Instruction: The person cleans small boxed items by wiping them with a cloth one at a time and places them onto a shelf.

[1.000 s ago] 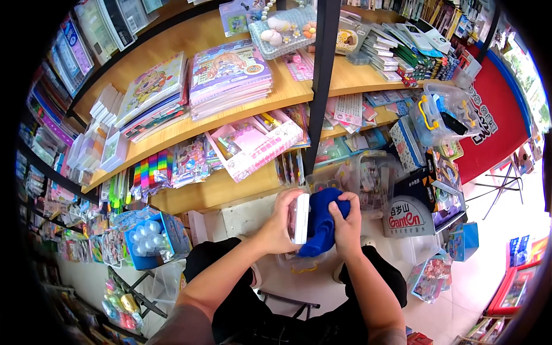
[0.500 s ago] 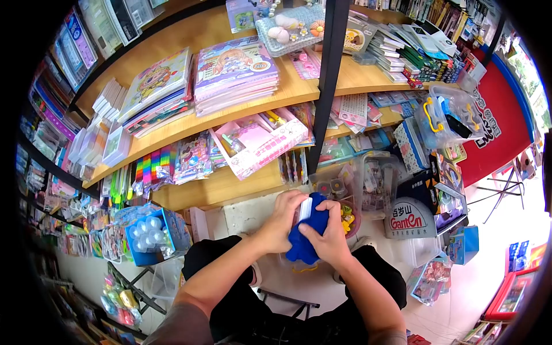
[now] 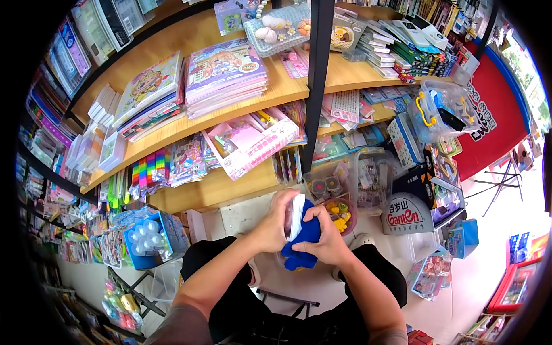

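My left hand [image 3: 276, 224] is wrapped round a flat white-edged box [image 3: 296, 218], held tilted in front of my knees. Bunched in my right hand [image 3: 325, 241] is a blue cloth [image 3: 301, 260], which presses against the box's right side. Most of the box's face is hidden by my fingers and the cloth. Just beyond my right hand stands a pink basket [image 3: 352, 225] with yellow toys [image 3: 339, 216] in it.
Ahead is a wooden shelf [image 3: 230, 109] with stacked books [image 3: 227, 72] and a pink tray [image 3: 253, 146]. A black post [image 3: 317, 86] divides it. Clear bins [image 3: 374, 178] and a Ganten carton [image 3: 407, 215] stand right; a blue box of clear balls [image 3: 152, 237] stands left.
The white-edged box has turned more upright and moved slightly left, showing more of its edge. The blue cloth has shifted a little down and left along with my hands.
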A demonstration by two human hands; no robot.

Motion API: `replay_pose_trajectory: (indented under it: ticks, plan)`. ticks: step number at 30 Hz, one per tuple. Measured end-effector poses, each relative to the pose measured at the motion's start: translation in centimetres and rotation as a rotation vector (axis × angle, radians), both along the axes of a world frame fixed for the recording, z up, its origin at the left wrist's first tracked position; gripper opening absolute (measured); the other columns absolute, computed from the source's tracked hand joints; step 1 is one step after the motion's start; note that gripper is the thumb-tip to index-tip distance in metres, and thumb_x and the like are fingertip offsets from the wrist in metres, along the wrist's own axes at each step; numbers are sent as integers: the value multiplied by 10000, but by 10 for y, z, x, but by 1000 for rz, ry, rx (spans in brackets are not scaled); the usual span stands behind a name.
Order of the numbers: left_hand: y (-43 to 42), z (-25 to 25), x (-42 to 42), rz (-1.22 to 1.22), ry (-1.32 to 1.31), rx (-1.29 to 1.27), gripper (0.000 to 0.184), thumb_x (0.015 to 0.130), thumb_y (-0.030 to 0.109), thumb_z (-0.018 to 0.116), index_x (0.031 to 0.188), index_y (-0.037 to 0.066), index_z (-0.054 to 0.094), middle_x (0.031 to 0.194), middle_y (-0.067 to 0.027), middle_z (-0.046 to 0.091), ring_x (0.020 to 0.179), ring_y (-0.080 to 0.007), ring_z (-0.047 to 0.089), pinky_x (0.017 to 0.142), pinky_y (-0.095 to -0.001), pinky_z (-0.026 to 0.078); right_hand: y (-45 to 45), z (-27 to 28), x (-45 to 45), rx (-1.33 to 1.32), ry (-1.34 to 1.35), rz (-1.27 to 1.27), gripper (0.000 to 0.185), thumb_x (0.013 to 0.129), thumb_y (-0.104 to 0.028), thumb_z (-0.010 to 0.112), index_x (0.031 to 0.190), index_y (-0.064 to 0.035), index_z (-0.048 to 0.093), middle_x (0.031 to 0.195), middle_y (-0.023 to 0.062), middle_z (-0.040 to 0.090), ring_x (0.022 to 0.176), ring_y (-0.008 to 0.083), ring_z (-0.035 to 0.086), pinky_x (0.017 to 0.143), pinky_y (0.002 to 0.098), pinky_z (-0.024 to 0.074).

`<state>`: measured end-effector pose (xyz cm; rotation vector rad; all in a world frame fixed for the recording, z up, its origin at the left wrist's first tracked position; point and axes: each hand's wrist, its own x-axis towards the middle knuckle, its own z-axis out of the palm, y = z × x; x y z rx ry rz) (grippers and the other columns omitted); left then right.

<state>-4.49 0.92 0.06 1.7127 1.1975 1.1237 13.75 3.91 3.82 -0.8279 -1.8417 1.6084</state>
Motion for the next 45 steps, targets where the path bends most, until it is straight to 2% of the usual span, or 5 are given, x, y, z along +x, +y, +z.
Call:
replay_pose_trajectory:
  ticks: [10,18,24,36,45]
  plan:
    - [-3,7,-2,-15,-135,3,1045,538,106,828,1354,87,176,1306,-179,301,1241,-315,345,1026,-412,318,14,-4,6,-537,385,-318,356,770,55,650,1003,-118,442,908,6,518,830,93,526,723,227,458]
    - [-2,11,-9,-1,-69,86,1047,541,102,824,1358,90,169,1306,-178,299,1240,-313,351,1027,-407,322,-6,5,5,-125,237,-202,622,734,-50,728,1215,-66,333,1142,80,428,1058,172,448,946,322,370]
    - [-3,6,-3,-1,-231,-104,1016,564,80,793,1365,72,167,1300,-177,303,1212,-286,375,999,-385,351,-19,20,-6,490,-49,-125,392,663,-42,756,1010,-54,574,939,136,539,860,284,552,759,347,454]
    - [-18,12,28,-109,81,33,989,578,200,820,1337,36,209,1254,-218,328,1197,-356,367,1009,-392,321,34,-14,-1,266,-232,-576,215,773,-144,687,944,-30,622,919,159,615,817,358,596,732,366,472]
    - [-17,2,17,-73,-1,-23,1046,568,86,821,1349,70,125,1245,-158,343,1150,-278,422,978,-378,354,29,19,26,-294,242,-488,334,831,-125,648,1124,-30,519,973,35,592,869,99,552,773,246,456]
